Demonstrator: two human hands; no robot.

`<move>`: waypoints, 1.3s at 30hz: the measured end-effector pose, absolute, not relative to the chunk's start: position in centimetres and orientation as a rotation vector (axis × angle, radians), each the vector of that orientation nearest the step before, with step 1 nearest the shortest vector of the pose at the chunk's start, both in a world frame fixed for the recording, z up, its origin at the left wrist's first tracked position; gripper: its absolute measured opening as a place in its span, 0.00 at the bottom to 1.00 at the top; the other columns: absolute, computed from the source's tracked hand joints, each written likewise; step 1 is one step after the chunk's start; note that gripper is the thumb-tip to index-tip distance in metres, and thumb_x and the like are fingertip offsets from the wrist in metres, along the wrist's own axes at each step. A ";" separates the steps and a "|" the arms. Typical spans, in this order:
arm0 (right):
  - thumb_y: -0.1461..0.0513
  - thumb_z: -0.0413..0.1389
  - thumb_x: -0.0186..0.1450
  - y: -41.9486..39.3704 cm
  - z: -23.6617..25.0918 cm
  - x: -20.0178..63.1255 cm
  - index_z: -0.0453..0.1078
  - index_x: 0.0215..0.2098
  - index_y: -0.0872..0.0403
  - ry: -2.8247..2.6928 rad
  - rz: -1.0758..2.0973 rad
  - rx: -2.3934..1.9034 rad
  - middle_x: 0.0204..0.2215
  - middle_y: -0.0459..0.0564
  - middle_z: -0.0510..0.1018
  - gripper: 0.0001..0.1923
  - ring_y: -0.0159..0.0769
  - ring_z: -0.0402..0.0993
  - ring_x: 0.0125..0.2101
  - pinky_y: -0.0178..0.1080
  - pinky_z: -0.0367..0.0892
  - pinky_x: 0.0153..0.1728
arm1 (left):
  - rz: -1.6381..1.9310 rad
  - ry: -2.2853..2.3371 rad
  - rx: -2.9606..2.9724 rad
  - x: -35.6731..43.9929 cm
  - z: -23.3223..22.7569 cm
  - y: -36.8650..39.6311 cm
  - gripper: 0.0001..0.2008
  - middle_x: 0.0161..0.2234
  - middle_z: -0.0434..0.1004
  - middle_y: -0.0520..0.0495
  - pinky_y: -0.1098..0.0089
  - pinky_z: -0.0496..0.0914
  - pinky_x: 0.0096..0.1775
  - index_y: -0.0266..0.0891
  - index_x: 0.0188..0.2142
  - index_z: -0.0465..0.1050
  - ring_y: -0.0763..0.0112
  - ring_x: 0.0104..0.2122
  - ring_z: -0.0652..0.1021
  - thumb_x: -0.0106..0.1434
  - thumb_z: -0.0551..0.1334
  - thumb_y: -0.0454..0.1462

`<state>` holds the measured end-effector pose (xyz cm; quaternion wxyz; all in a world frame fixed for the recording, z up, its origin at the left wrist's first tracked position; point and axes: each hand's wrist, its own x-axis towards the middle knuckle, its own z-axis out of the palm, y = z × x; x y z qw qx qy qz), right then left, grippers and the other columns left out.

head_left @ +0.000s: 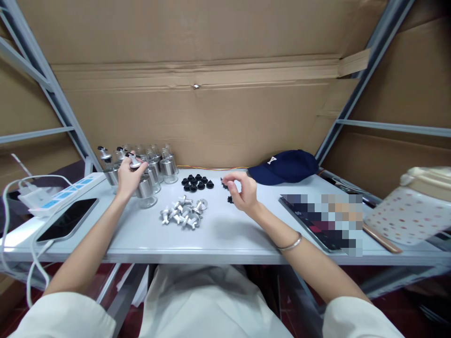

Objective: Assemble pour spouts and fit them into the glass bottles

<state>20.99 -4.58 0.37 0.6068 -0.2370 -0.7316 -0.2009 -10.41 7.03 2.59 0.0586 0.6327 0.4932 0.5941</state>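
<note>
My left hand [131, 177] is closed round a silver pourer top [134, 160] with a black tip, just above the glass bottles at the left. Several of these clear bottles have metal sleeves, like the one in front [144, 186]. Two other pourer tops [103, 152] show beside the hand. My right hand [244, 191] is curled, thumb and fingertips close together, above small black parts [230, 200]. Whatever lies between those fingertips is too small to make out. Between the hands sit a group of black stoppers [197, 182] and a pile of silver pourer pieces [184, 212].
A dark blue cap [283, 167] lies at the back right, near a tablet [306, 220] that is partly blurred out. A dotted white bag [410, 209] stands far right. On the left are a phone [68, 219], a power strip [70, 193] and white cables.
</note>
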 end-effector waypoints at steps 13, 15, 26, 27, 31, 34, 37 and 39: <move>0.65 0.47 0.64 -4.4 0.0 20.9 0.62 0.36 0.53 -1.734 -0.428 -0.595 0.24 0.46 0.74 0.04 0.28 0.70 0.21 0.32 0.65 0.23 | 1.560 1.073 1.727 -8.7 3.1 7.1 0.15 0.29 0.77 0.46 0.64 0.73 0.38 0.39 0.32 0.58 0.68 0.28 0.78 0.48 0.62 0.41; 0.65 0.47 0.64 -4.3 -0.1 20.9 0.63 0.36 0.54 -1.736 -0.432 -0.600 0.23 0.46 0.74 0.04 0.28 0.70 0.21 0.32 0.65 0.23 | 1.554 1.048 1.714 -8.6 3.1 7.1 0.16 0.28 0.76 0.46 0.64 0.73 0.37 0.39 0.32 0.58 0.68 0.26 0.78 0.49 0.62 0.41; 0.50 0.54 0.60 -6.7 0.2 17.8 0.65 0.49 0.53 -2.192 -0.092 -0.781 0.47 0.56 0.73 0.23 0.42 0.67 0.49 0.47 0.63 0.49 | 1.972 1.334 1.980 -8.8 1.4 8.6 0.23 0.47 0.66 0.39 0.60 0.64 0.52 0.39 0.46 0.54 0.63 0.48 0.71 0.55 0.60 0.44; 0.47 0.55 0.58 -7.2 -0.2 16.9 0.63 0.53 0.52 -2.277 -0.033 -0.866 0.54 0.58 0.67 0.29 0.46 0.62 0.54 0.50 0.59 0.52 | 2.034 1.384 1.967 -8.6 1.9 8.2 0.23 0.50 0.63 0.38 0.61 0.61 0.55 0.38 0.46 0.54 0.62 0.52 0.68 0.55 0.60 0.43; 0.47 0.54 0.59 -8.2 -2.3 14.2 0.64 0.54 0.49 -2.519 0.167 -1.071 0.61 0.58 0.57 0.28 0.50 0.56 0.58 0.52 0.57 0.54 | 2.429 1.541 1.476 -7.2 3.5 4.8 0.18 0.51 0.58 0.38 0.62 0.54 0.58 0.37 0.46 0.53 0.64 0.54 0.62 0.57 0.57 0.38; 0.52 0.54 0.61 -7.6 -2.9 14.0 0.65 0.50 0.52 -2.554 0.148 -1.048 0.60 0.58 0.59 0.21 0.47 0.61 0.54 0.50 0.59 0.52 | 2.579 1.502 1.117 -6.5 2.2 0.5 0.08 0.44 0.61 0.44 0.65 0.62 0.52 0.38 0.41 0.55 0.69 0.45 0.68 0.62 0.49 0.37; 0.58 0.52 0.63 -7.0 -2.9 14.4 0.66 0.47 0.53 -2.583 0.069 -0.982 0.55 0.58 0.64 0.15 0.43 0.64 0.49 0.48 0.62 0.49 | 1.790 1.466 1.689 -6.1 -1.0 -3.7 0.11 0.35 0.67 0.49 0.66 0.66 0.46 0.39 0.37 0.63 0.68 0.39 0.71 0.63 0.51 0.44; 0.60 0.51 0.64 -6.9 -3.1 14.6 0.67 0.45 0.54 -2.593 0.041 -0.947 0.52 0.57 0.67 0.11 0.42 0.65 0.48 0.47 0.62 0.48 | 1.400 1.442 1.947 -5.7 -2.9 -5.4 0.15 0.39 0.70 0.47 0.64 0.65 0.49 0.40 0.39 0.67 0.65 0.43 0.71 0.64 0.49 0.46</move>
